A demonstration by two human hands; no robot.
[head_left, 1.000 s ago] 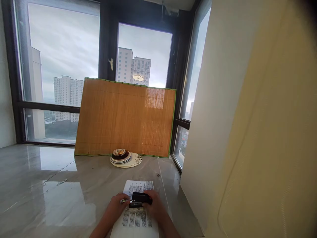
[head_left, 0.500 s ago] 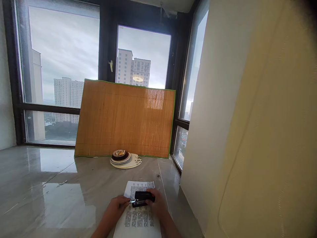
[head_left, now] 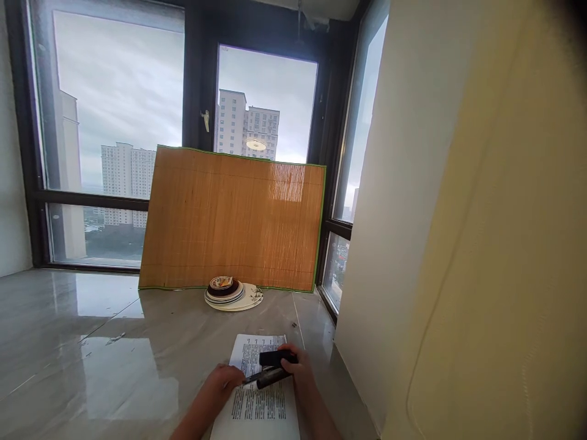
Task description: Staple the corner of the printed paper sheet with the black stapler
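A black stapler with its two arms spread apart is in my right hand, which grips it at its right end. My left hand has its fingers closed at the near end of a thin grey metal strip, which reaches into the gap between the stapler's arms. Whether the strip is a row of staples or the stapler's own rail, I cannot tell. Beneath both hands lies a white printed sheet, or a stack of sheets, on the grey floor-like surface.
Farther back, a stack of plates sits on the glossy grey tiled surface. Behind it a bamboo mat leans against the windows. A pale wall closes off the right side. Small dark bits lie right of the sheet.
My right hand has moved a little to the right with the stapler, which is now tilted and spread wider. My left hand has shifted slightly right and down, still at the metal strip.
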